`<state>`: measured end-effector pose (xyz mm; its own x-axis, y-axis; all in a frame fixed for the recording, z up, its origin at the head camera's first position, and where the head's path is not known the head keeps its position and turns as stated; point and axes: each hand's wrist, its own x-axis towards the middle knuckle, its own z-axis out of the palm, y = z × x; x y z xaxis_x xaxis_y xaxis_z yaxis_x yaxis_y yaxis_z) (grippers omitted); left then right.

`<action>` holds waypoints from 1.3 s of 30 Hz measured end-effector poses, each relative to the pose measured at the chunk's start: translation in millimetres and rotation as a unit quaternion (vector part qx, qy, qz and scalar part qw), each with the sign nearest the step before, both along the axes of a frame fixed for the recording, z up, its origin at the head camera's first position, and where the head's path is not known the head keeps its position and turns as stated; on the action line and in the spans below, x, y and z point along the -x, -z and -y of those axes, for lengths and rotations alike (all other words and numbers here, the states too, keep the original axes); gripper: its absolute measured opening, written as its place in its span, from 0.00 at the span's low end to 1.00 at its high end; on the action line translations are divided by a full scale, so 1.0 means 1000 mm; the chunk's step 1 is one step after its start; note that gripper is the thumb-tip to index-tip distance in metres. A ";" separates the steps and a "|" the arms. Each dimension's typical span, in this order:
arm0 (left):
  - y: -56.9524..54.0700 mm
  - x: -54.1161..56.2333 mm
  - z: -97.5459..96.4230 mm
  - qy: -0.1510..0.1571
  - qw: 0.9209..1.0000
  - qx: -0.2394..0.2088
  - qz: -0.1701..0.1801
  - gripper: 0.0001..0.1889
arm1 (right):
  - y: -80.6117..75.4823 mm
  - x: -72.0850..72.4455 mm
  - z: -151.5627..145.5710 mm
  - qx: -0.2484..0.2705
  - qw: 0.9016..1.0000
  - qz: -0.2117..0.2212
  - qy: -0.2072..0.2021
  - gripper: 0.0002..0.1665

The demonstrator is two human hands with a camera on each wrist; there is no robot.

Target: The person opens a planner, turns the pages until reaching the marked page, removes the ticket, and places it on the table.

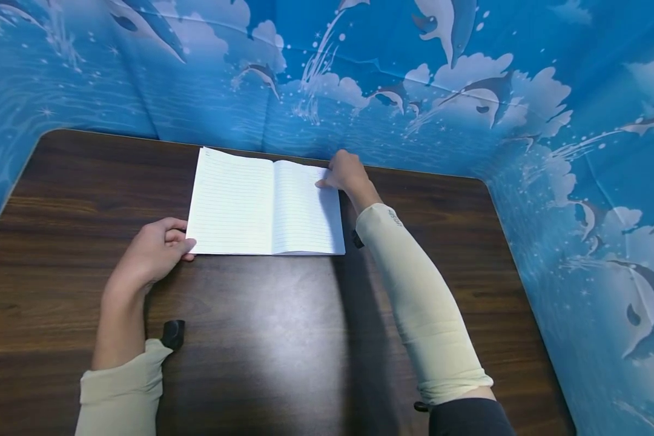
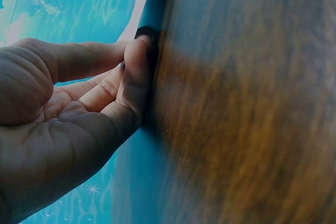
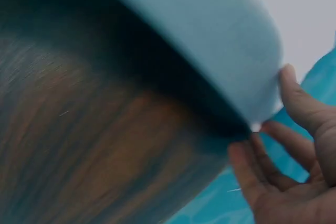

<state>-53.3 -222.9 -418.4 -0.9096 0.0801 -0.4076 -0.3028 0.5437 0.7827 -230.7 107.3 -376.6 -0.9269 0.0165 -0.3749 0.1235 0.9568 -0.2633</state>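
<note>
An open notebook (image 1: 231, 206) with ruled pages lies near the far edge of the table in the head view. My left hand (image 1: 155, 248) pinches its near left corner, thumb on top of the page. In the left wrist view the left hand's (image 2: 73, 87) thumb and index fingertips come together at the table's surface. At the far right corner, my right hand (image 1: 349, 172) holds the notebook, the thumb lying over the right page. The right wrist view shows the right hand's (image 3: 299, 161) thumb and fingers around the corner of the notebook (image 3: 210, 40).
The dark wooden table (image 1: 272, 339) has rounded far corners. A blue curtain (image 1: 196, 103) printed with dolphins and clouds hangs right behind it and along the right side. Pale sleeves (image 1: 422, 297) cover the forearms, with small black devices (image 1: 173, 334) at the wrists.
</note>
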 end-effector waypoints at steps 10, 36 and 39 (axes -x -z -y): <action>0.002 0.001 0.000 -0.002 1.000 0.005 -0.004 0.30 | 0.017 -0.001 0.000 -0.089 0.994 -0.033 -0.061 0.29; 0.003 0.003 0.002 0.002 1.000 0.024 0.004 0.29 | 0.016 -0.002 -0.009 -0.028 0.988 -0.073 -0.133 0.18; 0.003 0.003 0.002 0.001 1.000 0.024 0.002 0.29 | 0.011 -0.002 -0.008 0.028 0.991 -0.077 -0.105 0.17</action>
